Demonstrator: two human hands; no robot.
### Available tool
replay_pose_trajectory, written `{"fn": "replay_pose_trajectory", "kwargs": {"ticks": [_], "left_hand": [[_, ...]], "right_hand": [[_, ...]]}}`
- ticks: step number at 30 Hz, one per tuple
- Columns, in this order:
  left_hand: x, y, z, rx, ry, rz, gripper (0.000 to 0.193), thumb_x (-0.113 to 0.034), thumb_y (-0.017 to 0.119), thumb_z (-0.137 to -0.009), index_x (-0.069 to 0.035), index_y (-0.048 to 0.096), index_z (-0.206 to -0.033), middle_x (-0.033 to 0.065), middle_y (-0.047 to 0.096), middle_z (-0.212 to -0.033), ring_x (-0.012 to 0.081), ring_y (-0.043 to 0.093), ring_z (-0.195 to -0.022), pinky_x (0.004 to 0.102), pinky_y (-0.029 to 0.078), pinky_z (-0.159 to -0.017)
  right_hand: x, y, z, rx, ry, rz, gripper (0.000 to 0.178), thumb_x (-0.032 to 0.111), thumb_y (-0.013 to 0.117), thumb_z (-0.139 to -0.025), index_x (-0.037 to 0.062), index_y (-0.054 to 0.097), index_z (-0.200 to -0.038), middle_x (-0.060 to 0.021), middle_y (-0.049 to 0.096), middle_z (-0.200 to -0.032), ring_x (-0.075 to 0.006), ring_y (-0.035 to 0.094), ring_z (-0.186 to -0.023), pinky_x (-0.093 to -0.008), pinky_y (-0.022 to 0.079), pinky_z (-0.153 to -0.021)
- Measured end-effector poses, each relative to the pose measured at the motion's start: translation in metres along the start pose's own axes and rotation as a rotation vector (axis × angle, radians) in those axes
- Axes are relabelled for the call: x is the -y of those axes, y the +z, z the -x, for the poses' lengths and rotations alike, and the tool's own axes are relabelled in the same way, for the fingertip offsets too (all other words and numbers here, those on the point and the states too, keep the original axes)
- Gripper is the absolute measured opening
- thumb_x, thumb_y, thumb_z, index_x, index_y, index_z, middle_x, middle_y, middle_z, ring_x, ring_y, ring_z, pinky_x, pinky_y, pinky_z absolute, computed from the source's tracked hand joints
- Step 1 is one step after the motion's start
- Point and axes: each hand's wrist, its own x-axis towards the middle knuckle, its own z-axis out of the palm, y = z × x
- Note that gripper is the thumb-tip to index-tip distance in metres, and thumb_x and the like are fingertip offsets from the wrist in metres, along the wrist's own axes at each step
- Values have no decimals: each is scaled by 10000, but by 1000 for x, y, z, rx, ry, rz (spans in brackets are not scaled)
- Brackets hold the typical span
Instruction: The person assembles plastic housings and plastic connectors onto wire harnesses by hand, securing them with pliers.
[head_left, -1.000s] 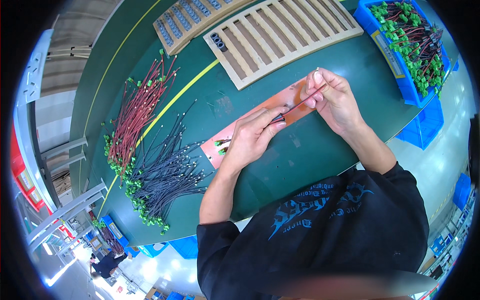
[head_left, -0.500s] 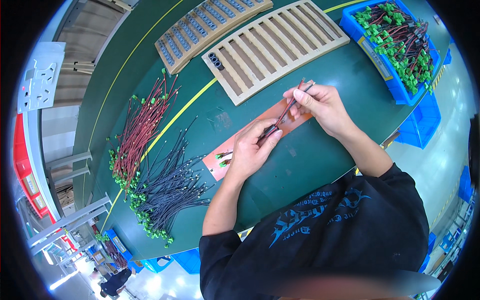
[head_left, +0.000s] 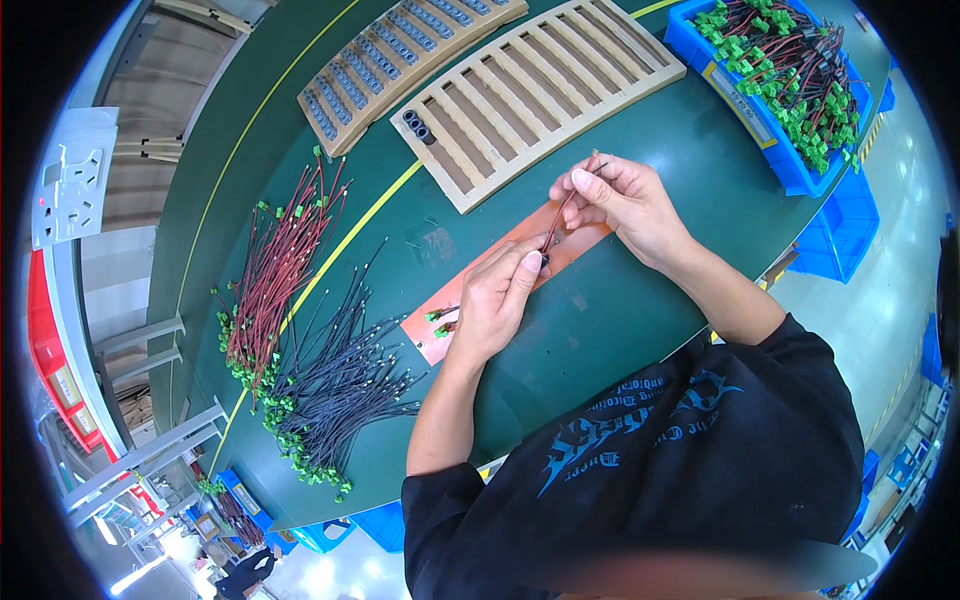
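Observation:
My left hand (head_left: 497, 295) is closed around a pair of thin wires, and a small black part (head_left: 544, 260) shows at its thumb tip. Two green connectors (head_left: 441, 322) stick out on the other side of this hand. The fingers of my right hand (head_left: 632, 208) pinch the far ends of the red and black wires (head_left: 562, 215). Both hands are over a long orange board (head_left: 583, 240) on the green table.
Bundles of red wires (head_left: 280, 280) and black wires (head_left: 345, 385) with green connectors lie at left. Beyond are a slotted wooden tray (head_left: 480, 190) with a few black parts (head_left: 416, 126) and a filled wooden tray (head_left: 345, 140). A blue bin (head_left: 780, 165) of wired connectors stands at far right.
The black part in my left hand is now more covered by the fingers and thumb. My right hand still pinches the wire ends, slightly nearer the left. The whole view has shifted a little.

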Motion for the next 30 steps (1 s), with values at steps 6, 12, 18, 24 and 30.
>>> {"fn": "replay_pose_trajectory", "kwargs": {"ticks": [6,12,18,24,30], "left_hand": [[1,-1,1,29,-41,27,250,-111,557,-1028,60,662,-1178,125,703,-981,183,689,-819,297,541,-765],[-3,0,-1,-22,51,-129,260,-110,643,-972,33,675,-1188,123,710,-957,183,694,-821,299,545,-757],[3,2,2,-56,-23,-3,343,-114,659,-963,32,643,-1273,125,720,-951,178,689,-815,301,541,-760],[-2,2,0,-27,-42,3,337,-85,646,-966,52,639,-1274,115,716,-934,177,692,-823,296,538,-785],[2,3,0,-24,14,-81,332,-76,667,-948,57,650,-1252,102,701,-903,177,681,-804,296,530,-755]], "right_hand": [[-1,-5,0,1,-8,-12,278,189,560,-1045,-34,661,-1177,-58,658,-942,-106,603,-769,-260,533,-737],[3,-4,0,-10,-28,52,312,223,547,-1053,-40,661,-1176,-50,658,-934,-104,600,-756,-267,535,-738],[2,-4,0,-15,-54,-16,298,217,556,-1048,-38,660,-1164,-62,664,-945,-120,619,-771,-279,544,-746],[5,0,2,-36,-54,-41,309,218,524,-1061,-35,647,-1189,-88,673,-964,-132,620,-767,-282,538,-753],[0,-1,0,-33,-87,-46,330,231,498,-1071,-32,628,-1221,-94,670,-964,-139,615,-770,-293,533,-765]]}}
